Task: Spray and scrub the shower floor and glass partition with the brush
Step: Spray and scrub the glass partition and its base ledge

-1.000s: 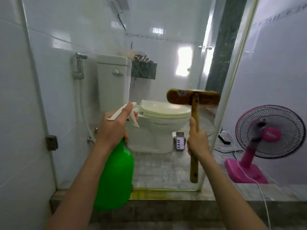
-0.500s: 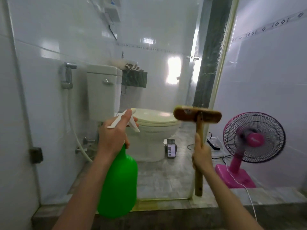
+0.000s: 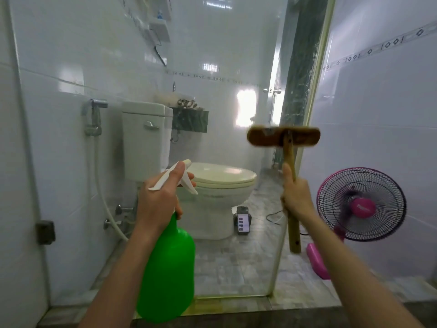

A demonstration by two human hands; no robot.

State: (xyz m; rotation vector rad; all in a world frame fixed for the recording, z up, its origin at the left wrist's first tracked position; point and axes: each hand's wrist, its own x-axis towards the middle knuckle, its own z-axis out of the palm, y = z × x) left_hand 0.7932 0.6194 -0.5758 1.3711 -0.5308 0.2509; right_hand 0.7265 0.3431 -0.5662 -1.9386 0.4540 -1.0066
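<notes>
Wooden brush [image 3: 283, 137] upright at 2 o'clock, head near the glass partition [image 3: 224, 55]; contact unclear. Right hand [image 3: 295, 197] clamped round its handle. Left hand [image 3: 160, 197], 7 o'clock, wrapped round the neck of the green spray bottle [image 3: 165, 268], nozzle facing the glass. Glass hazy, no suds: scrubbing judged barely started. Shower floor hardly visible, likely not yet done.

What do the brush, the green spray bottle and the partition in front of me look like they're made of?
The brush looks like unpainted wood: matte brown head and handle; bristles hidden. The spray bottle looks like smooth, slightly glossy green plastic, with a white plastic-looking trigger. The partition is probably clear glass: the toilet shows through it, with faint reflections.
</notes>
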